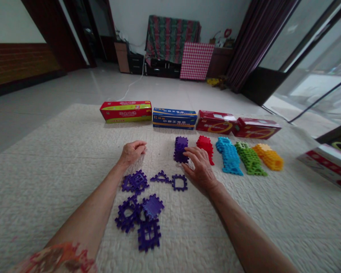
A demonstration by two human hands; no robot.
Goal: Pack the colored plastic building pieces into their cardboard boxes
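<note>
My right hand (199, 166) rests on the cream rug (45, 178), fingers spread, its fingertips touching the stack of purple tiles (181, 148). My left hand (132, 151) lies on the rug to the left with its fingers loosely curled and nothing in them. Between my forearms lie several loose purple interlocking tiles (139, 206), among them a triangle (160, 177) and a square frame (179, 182). Right of the purple stack stand a red stack (205, 146), a blue stack (229, 156), a green stack (250, 159) and an orange stack (268, 156).
Behind the stacks a row of boxes lies along the rug's far edge: red-yellow (125, 111), blue (174, 118), and two red ones (216, 122) (257, 128). Another box (328, 165) sits at the right edge. Tiled floor, a covered cabinet (172, 38) and glass doors lie beyond.
</note>
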